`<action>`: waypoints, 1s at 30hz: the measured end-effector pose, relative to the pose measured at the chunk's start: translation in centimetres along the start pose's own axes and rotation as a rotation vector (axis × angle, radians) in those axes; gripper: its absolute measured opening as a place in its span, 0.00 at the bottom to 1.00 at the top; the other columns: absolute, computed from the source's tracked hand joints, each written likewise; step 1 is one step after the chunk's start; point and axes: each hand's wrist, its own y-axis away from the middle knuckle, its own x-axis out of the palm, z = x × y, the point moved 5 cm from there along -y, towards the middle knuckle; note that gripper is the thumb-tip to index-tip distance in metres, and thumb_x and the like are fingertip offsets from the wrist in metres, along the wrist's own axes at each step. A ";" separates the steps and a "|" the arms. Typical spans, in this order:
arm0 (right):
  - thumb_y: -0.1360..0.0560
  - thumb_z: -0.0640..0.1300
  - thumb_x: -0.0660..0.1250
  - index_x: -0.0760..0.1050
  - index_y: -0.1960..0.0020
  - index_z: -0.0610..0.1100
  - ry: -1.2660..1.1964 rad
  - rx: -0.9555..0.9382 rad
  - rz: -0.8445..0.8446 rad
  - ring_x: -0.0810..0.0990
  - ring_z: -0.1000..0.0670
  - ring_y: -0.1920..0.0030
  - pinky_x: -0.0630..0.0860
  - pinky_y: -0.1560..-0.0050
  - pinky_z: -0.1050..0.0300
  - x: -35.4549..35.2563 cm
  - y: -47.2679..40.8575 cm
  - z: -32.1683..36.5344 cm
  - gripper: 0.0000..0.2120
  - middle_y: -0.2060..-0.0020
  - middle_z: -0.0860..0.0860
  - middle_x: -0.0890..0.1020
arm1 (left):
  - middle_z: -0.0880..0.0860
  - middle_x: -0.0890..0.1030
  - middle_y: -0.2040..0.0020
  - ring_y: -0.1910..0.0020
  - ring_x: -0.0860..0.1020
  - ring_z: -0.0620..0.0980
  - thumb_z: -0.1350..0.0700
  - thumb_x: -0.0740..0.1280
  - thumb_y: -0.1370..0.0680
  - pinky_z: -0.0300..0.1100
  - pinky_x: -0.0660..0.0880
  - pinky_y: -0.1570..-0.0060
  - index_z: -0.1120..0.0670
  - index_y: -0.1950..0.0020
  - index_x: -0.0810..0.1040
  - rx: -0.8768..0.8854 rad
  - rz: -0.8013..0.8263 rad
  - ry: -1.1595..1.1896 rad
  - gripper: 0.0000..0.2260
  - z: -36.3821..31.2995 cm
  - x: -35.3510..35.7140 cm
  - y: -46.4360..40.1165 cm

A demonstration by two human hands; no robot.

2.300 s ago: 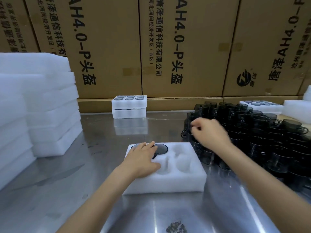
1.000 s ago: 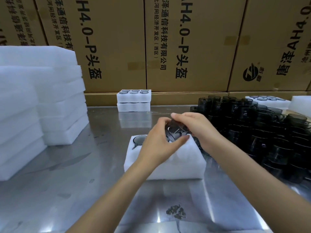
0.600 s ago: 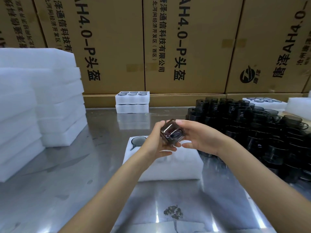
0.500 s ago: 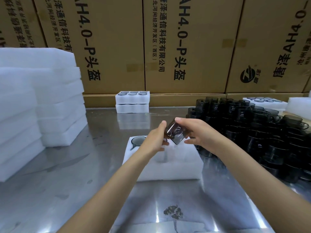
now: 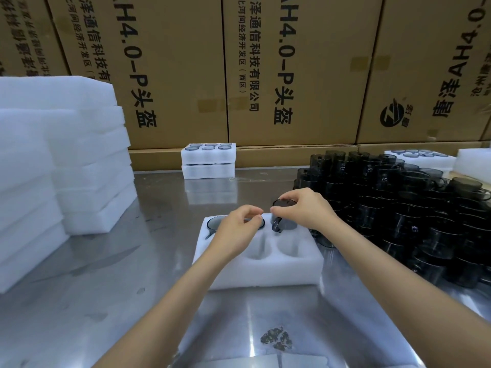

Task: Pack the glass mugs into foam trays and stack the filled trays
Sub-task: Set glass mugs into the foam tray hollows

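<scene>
Item: foam tray, white, on the steel tabletop, directly before the person.
Pockets: six judged, in two rows of three. Far-left pocket holds one mug, seated. Far-middle pocket holds a second mug, mostly hidden by the left hand. Two empty pockets show in the near row; the near-left one is hidden under the left forearm.

Left hand: fingers curled, tips together at the rim of the second mug; whether it actually pinches the rim cannot be told.

Right hand: grasping a third dark glass mug by its rim from above, at the far-right pocket. The mug looks part-way in, handle toward the tray's middle.

Handling note (judgement): lower the mug straight and upright, turn the handle into its notch in the foam, and press gently on the rim only until it sits level with its neighbours. Let go only once it is seated.

Stock, counted:
- Loose mugs, right of the tray: several dozen, crowded in layers; exact count not possible.
- Filled trays at the far edge: two, stacked; top shows six mugs.
- Empty foam, left: two tall piles, layers unclear.
- Cardboard cartons behind: at least four faces.
</scene>
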 end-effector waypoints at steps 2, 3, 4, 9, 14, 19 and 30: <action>0.34 0.59 0.70 0.80 0.45 0.54 0.012 -0.004 0.027 0.77 0.52 0.51 0.71 0.61 0.58 0.1 -0.3 0.0 0.19 0.53 0.58 0.80 | 0.42 0.77 0.46 0.47 0.75 0.41 0.54 0.62 0.22 0.29 0.69 0.57 0.48 0.41 0.76 0.000 0.020 -0.018 0.10 0.1 0.3 -0.1; 0.34 0.59 0.69 0.80 0.45 0.54 0.026 -0.014 0.042 0.77 0.52 0.52 0.71 0.61 0.59 0.1 -0.4 0.0 0.19 0.54 0.58 0.80 | 0.42 0.78 0.46 0.47 0.75 0.41 0.54 0.62 0.22 0.30 0.69 0.57 0.47 0.41 0.76 0.006 0.025 -0.028 0.11 0.1 0.4 -0.1; 0.34 0.59 0.69 0.80 0.46 0.54 0.039 -0.025 0.060 0.77 0.52 0.53 0.71 0.61 0.58 0.2 -0.5 0.0 0.18 0.55 0.58 0.80 | 0.43 0.78 0.46 0.47 0.76 0.41 0.54 0.62 0.22 0.30 0.70 0.57 0.47 0.41 0.76 0.015 0.025 -0.034 0.10 0.1 0.4 -0.1; 0.33 0.59 0.70 0.81 0.46 0.53 0.061 -0.069 0.093 0.79 0.50 0.50 0.77 0.52 0.51 0.4 -0.9 0.0 0.18 0.53 0.54 0.83 | 0.41 0.78 0.49 0.51 0.76 0.39 0.54 0.62 0.21 0.29 0.69 0.59 0.47 0.44 0.77 0.069 0.003 -0.047 0.08 0.2 0.4 0.0; 0.33 0.65 0.70 0.71 0.31 0.51 -0.037 -0.071 0.148 0.73 0.52 0.36 0.70 0.43 0.59 0.1 -0.5 -0.6 0.34 0.37 0.54 0.76 | 0.44 0.76 0.42 0.49 0.75 0.41 0.58 0.61 0.21 0.33 0.69 0.52 0.48 0.39 0.76 0.140 0.007 -0.093 0.12 -0.3 0.5 -0.2; 0.21 0.57 0.57 0.64 0.27 0.56 -0.089 -0.216 -0.033 0.66 0.56 0.30 0.64 0.34 0.58 -0.9 1.5 -1.2 0.23 0.30 0.58 0.69 | 0.42 0.65 0.28 0.32 0.62 0.37 0.58 0.57 0.19 0.20 0.55 0.41 0.50 0.26 0.64 0.337 0.124 -0.296 0.20 -1.2 0.4 -0.6; 0.19 0.51 0.50 0.56 0.24 0.58 0.263 -0.260 0.225 0.51 0.63 0.26 0.56 0.28 0.56 2.0 4.0 -3.0 0.22 0.26 0.65 0.56 | 0.42 0.62 0.25 0.24 0.48 0.41 0.46 0.45 0.21 0.42 0.43 0.28 0.48 0.25 0.63 0.367 0.361 -0.641 0.25 0.3 1.6 -0.8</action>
